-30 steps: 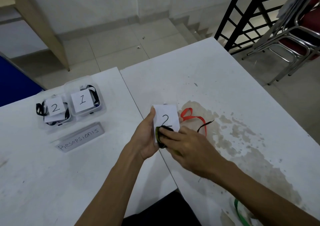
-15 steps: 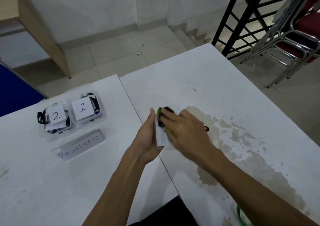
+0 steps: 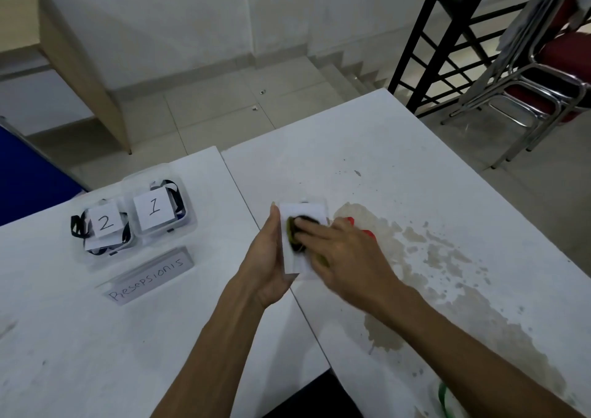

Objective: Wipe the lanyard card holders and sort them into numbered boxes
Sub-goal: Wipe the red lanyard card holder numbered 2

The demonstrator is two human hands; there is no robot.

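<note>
At far left of my view a blue panel [image 3: 28,187] stands beyond the table edge. On the left white table [image 3: 96,337] I note two clear plastic boxes touching side by side: the box marked 2 [image 3: 104,225] on the left, with black lanyard straps and white cards inside it, and the box marked 1 [image 3: 158,208] on the right, also holding a black strap. Just in front of them lies a clear name plate [image 3: 150,275] with "Resepsionis" handwritten on it.

At the seam between the two tables the left hand [image 3: 265,264] grips the card holder [image 3: 302,235] along its left edge — thumb upright against that edge, the fingers hidden behind it. The holder is raised above the table, its white face toward the camera; the number on it is covered. The right hand [image 3: 339,254] presses a dark cloth with a yellow-green edge [image 3: 295,233] flat against the holder's face, the fingers extended over the cloth; the hand is slightly blurred. A red lanyard strap [image 3: 366,233] shows just past the right hand's knuckles.

The right white table [image 3: 431,177] carries a large brownish stain [image 3: 447,289] — it spreads from beside the hands toward the near right corner. A green strap [image 3: 443,398] lies at the bottom edge. Beyond the table at upper right I note a black railing [image 3: 447,49] and chrome-framed chairs with red seats [image 3: 559,65].
</note>
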